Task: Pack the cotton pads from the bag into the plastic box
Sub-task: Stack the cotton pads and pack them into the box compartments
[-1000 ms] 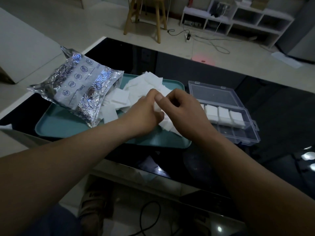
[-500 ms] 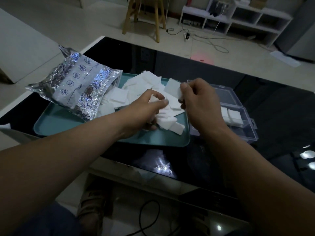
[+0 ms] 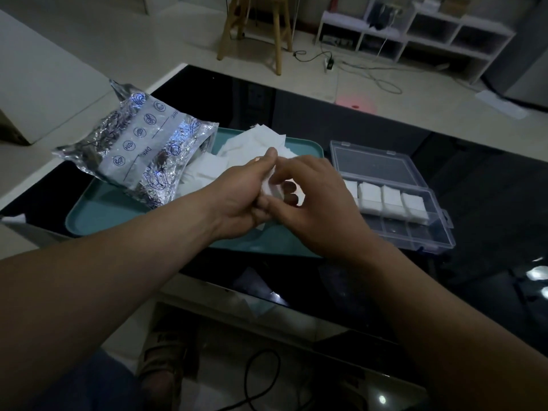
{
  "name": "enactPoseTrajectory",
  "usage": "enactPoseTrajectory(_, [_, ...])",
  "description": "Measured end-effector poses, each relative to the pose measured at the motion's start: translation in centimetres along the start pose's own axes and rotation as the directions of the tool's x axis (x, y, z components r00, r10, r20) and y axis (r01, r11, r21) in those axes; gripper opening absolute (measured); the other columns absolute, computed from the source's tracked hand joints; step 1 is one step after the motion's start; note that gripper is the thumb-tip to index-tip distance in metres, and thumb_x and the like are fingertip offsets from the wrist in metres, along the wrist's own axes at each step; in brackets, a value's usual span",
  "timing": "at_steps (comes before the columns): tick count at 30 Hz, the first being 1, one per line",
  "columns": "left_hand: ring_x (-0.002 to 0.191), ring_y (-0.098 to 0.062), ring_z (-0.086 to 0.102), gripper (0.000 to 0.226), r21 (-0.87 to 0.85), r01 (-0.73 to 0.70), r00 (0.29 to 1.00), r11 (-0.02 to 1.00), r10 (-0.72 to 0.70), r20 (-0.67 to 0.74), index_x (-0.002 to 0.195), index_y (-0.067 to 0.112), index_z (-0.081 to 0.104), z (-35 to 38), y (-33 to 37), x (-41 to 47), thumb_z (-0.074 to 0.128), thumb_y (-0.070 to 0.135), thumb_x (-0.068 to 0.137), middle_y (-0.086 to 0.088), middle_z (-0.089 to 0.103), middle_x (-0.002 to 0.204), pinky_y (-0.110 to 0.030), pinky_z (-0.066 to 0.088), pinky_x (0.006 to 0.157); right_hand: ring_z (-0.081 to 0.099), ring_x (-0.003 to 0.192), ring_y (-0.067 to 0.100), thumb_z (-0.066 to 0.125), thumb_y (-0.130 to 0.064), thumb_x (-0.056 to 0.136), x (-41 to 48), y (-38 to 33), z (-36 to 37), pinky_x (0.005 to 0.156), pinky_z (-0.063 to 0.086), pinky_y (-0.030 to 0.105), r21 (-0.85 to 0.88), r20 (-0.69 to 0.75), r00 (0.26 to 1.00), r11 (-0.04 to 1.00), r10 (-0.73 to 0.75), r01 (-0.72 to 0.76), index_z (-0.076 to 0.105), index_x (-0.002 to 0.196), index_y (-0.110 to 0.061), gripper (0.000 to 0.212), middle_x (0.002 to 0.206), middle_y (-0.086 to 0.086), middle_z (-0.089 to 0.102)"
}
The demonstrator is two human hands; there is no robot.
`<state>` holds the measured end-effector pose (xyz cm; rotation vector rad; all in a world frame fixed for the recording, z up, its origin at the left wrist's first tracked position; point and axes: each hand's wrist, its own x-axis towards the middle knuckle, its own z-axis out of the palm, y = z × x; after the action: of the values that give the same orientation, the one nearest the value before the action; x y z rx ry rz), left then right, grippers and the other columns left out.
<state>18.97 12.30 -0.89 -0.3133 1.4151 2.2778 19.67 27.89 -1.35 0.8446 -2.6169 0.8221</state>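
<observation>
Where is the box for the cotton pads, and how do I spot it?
Find the black glass table, then the teal tray on it. Just right of the tray sits the plastic box. It is the only see-through thing there, with its lid flipped open and a row of white cotton pads inside.

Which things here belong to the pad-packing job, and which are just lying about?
Job:
- bag
- loose pads on the tray
- held pads, gripped by left hand and right hand
- box, open, with packed pads

Lying about:
- stool
- shelf
- power strip and cables on the floor
</observation>
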Motion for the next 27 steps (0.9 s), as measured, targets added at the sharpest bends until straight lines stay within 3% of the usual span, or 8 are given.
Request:
enactPoseTrajectory(3, [0.107,-0.03,0.063,0.064,-0.028,0.08,0.994,0.996,-0.078,0.075,0.141,0.011,0.058,0.1,0.0,-0.1,0.038,0.06,0.104,-0.013,0.064,0.118,-0.033,0.06,0.067,0.058,0.105,0.019,0.076,-0.054,0.079,0.1,0.6,-0.3,0.085,0.053,0.044,0.099,0.121,0.989,0.991,0.078,-0.091,0.054,0.101,-0.025,0.042,0.114,-0.006,0.063])
enactPoseTrajectory(7, [0.117,-0.032,0.063,0.058,-0.012,0.1,0.991,0.995,-0.099,0.091,0.135,0.014,0.059,-0.3,-0.3,0.1,0.029,0.056,0.108,-0.014,0.065,0.129,-0.05,0.057,0.094,0.06,0.099,0.013,0.086,-0.026,0.083,0.1,0.8,-1.0,0.075,0.046,0.012,0.293,0.21,0.969,0.937,0.133,-0.192,0.052,0.102,-0.017,0.04,0.11,-0.003,0.063])
enactPoseTrajectory(9, [0.112,-0.032,0.064,0.063,0.015,0.099,0.991,0.995,-0.1,0.093,0.141,0.011,0.055,-0.4,-0.3,0.2,0.029,0.057,0.107,-0.016,0.065,0.127,-0.054,0.052,0.101,0.06,0.099,0.009,0.085,-0.025,0.084,0.1,0.7,-1.2,0.075,0.045,0.01,0.305,0.23,0.964,0.93,0.136,-0.204,0.053,0.104,-0.016,0.039,0.11,-0.005,0.063])
enactPoseTrajectory(14, [0.099,-0.023,0.067,0.059,0.058,0.088,0.987,0.994,-0.094,0.131,0.127,0.015,0.061,0.3,-0.6,-0.4,0.034,0.063,0.103,-0.006,0.068,0.109,-0.048,0.058,0.092,0.066,0.094,0.029,0.085,-0.037,0.081,-0.1,0.8,-0.3,0.079,0.057,0.05,0.311,0.244,0.954,0.918,0.173,-0.246,0.044,0.097,-0.027,0.044,0.106,-0.002,0.062])
enactPoseTrajectory(16, [0.112,-0.026,0.058,0.064,0.046,0.079,0.988,0.996,-0.084,0.133,0.138,0.01,0.055,0.3,-0.8,-0.2,0.04,0.062,0.102,-0.011,0.06,0.12,-0.053,0.047,0.107,0.064,0.09,0.024,0.086,-0.034,0.082,0.1,0.8,-0.5,0.077,0.057,0.037,0.318,0.209,0.963,0.92,0.169,-0.23,0.044,0.097,-0.025,0.045,0.104,-0.002,0.062])
enactPoseTrajectory(18, [0.112,-0.025,0.054,0.057,0.035,0.059,0.99,0.998,-0.063,0.128,0.131,0.013,0.058,0.2,-0.8,0.0,0.043,0.06,0.102,-0.012,0.055,0.123,-0.051,0.047,0.105,0.06,0.087,0.018,0.088,-0.033,0.08,0.1,0.6,-0.8,0.071,0.05,0.024,0.324,0.203,0.964,0.918,0.17,-0.23,0.045,0.097,-0.023,0.048,0.103,-0.001,0.062])
enactPoseTrajectory(22, [0.095,-0.019,0.071,0.049,0.013,0.042,0.983,0.999,-0.044,0.178,0.112,0.017,0.065,0.5,-1.1,-0.1,0.038,0.056,0.104,-0.006,0.07,0.109,-0.039,0.062,0.08,0.061,0.094,0.026,0.089,-0.035,0.076,0.0,0.5,-0.5,0.078,0.054,0.048,0.304,0.196,0.966,0.925,0.171,-0.226,0.047,0.098,-0.022,0.049,0.103,0.002,0.062])
enactPoseTrajectory(27, [0.102,-0.023,0.063,0.05,0.021,0.046,0.981,0.999,-0.049,0.186,0.12,0.02,0.062,0.3,-1.3,0.1,0.037,0.06,0.103,-0.008,0.065,0.113,-0.038,0.056,0.086,0.065,0.091,0.032,0.089,-0.035,0.072,0.0,0.8,-0.4,0.074,0.056,0.055,0.332,0.215,0.964,0.917,0.154,-0.221,0.046,0.097,-0.024,0.05,0.103,0.001,0.061])
